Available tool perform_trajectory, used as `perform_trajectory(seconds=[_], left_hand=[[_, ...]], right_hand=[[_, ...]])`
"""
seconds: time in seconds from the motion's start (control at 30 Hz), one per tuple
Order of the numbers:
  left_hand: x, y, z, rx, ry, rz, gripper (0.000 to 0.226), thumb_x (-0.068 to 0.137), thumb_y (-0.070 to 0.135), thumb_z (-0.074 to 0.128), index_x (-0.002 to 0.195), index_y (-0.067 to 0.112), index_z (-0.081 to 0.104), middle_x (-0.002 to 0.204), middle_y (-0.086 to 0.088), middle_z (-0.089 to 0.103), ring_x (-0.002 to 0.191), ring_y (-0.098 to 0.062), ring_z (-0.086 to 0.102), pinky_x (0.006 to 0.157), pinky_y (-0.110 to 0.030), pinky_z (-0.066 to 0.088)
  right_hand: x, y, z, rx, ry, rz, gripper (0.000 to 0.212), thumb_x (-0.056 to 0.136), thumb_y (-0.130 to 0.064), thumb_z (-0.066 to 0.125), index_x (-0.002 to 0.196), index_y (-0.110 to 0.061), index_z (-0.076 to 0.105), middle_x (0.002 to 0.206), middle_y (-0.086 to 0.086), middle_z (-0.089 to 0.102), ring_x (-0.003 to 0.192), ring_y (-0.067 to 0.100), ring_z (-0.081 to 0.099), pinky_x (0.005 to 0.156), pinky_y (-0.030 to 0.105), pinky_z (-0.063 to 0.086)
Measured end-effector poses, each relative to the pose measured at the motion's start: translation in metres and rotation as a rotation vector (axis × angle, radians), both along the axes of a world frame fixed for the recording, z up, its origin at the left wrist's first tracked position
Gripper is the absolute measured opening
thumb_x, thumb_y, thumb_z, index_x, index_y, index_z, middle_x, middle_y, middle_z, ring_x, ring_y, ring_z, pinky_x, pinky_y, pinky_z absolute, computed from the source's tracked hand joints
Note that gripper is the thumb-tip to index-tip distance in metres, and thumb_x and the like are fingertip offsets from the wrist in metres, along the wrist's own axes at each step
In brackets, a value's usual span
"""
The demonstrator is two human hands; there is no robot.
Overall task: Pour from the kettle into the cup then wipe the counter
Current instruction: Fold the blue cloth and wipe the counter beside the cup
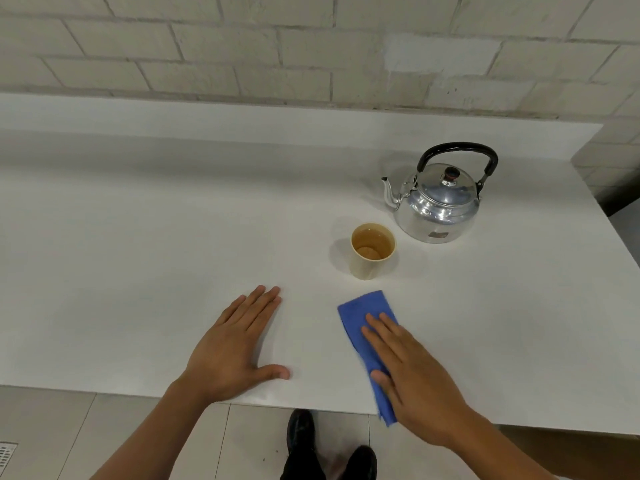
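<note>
On counter [173, 220]: cup [370, 251] w/ amber liquid, upright.

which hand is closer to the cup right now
Right. The right hand lies flat on the blue cloth just below the cup; the left hand rests farther down-left.

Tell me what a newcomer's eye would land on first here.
The blue cloth stands out most against the white counter, near its front edge, with the right hand pressed flat on it. Next is the shiny kettle at the back right, upright, spout pointing left. Just in front of it stands the cup, holding liquid, while the left hand lies flat on the bare counter.
</note>
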State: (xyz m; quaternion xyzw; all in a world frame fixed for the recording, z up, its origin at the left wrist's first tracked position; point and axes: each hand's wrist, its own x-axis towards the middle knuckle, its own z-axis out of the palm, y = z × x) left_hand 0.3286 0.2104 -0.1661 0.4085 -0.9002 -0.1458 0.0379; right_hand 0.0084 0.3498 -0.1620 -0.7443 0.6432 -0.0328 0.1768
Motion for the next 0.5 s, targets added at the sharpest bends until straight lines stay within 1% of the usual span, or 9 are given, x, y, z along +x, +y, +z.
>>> perform_trajectory(seconds=[0.03, 0.1, 0.17, 0.23, 0.3, 0.4, 0.5], left_hand=[[0.0, 0.0, 0.0, -0.001, -0.002, -0.001, 0.121, 0.078, 0.096, 0.047, 0.168, 0.023, 0.011, 0.176, 0.015, 0.001, 0.162, -0.008, -0.002, 0.13, -0.033, 0.003], [-0.001, 0.0, 0.0, -0.003, -0.003, -0.001, 0.122, 0.077, 0.096, 0.048, 0.168, 0.022, 0.012, 0.176, 0.014, 0.003, 0.163, -0.008, -0.002, 0.13, -0.033, 0.004], [-0.001, 0.0, 0.001, 0.0, 0.0, 0.002, 0.124, 0.076, 0.096, 0.049, 0.168, 0.021, 0.013, 0.176, 0.013, 0.004, 0.163, -0.008, 0.001, 0.13, -0.034, 0.006], [-0.001, 0.0, 0.0, 0.01, 0.008, 0.005, 0.125, 0.075, 0.096, 0.05, 0.168, 0.021, 0.012, 0.176, 0.013, 0.006, 0.163, -0.008, 0.002, 0.13, -0.034, 0.006], [-0.001, -0.001, -0.001, 0.02, 0.011, 0.005, 0.126, 0.075, 0.096, 0.051, 0.168, 0.021, 0.01, 0.176, 0.012, 0.006, 0.163, -0.008, 0.001, 0.13, -0.035, 0.007], [-0.001, -0.002, -0.002, 0.021, -0.001, -0.005, 0.125, 0.076, 0.096, 0.051, 0.168, 0.021, 0.01, 0.177, 0.011, 0.006, 0.163, -0.009, 0.001, 0.13, -0.036, 0.008], [0.0, -0.002, -0.003, 0.01, -0.019, -0.007, 0.124, 0.077, 0.096, 0.048, 0.168, 0.021, 0.008, 0.177, 0.011, 0.003, 0.163, -0.009, -0.001, 0.13, -0.036, 0.006]], right_hand=[[0.003, -0.006, 0.0, -0.007, 0.007, -0.019, 0.062, 0.106, -0.053, 0.014, 0.161, -0.03, -0.001, 0.169, -0.016, -0.013, 0.154, 0.003, -0.014, 0.124, 0.028, -0.002], [0.019, -0.022, -0.001, -0.016, 0.027, -0.044, 0.063, 0.106, -0.05, 0.018, 0.159, -0.025, -0.004, 0.168, -0.011, -0.014, 0.154, 0.007, -0.018, 0.126, 0.031, -0.002], [0.044, -0.041, 0.0, -0.022, 0.052, -0.046, 0.064, 0.107, -0.046, 0.023, 0.158, -0.018, -0.005, 0.168, -0.003, -0.013, 0.155, 0.016, -0.017, 0.127, 0.037, 0.0], [0.069, -0.055, 0.002, -0.028, 0.067, 0.002, 0.065, 0.107, -0.044, 0.023, 0.16, -0.015, -0.001, 0.169, 0.002, -0.01, 0.156, 0.021, -0.015, 0.126, 0.042, 0.001], [0.084, -0.056, 0.002, -0.033, 0.035, 0.093, 0.064, 0.107, -0.042, 0.024, 0.162, -0.016, 0.006, 0.171, 0.001, -0.006, 0.156, 0.019, -0.015, 0.126, 0.043, -0.002], [0.074, -0.036, 0.001, -0.049, -0.007, 0.212, 0.06, 0.108, -0.041, 0.024, 0.163, -0.021, 0.01, 0.171, -0.005, -0.004, 0.155, 0.012, -0.015, 0.126, 0.035, -0.007], [0.032, -0.006, 0.002, -0.042, -0.062, 0.223, 0.057, 0.109, -0.04, 0.027, 0.162, -0.025, 0.016, 0.171, -0.011, -0.001, 0.156, 0.008, -0.009, 0.124, 0.028, -0.005]])
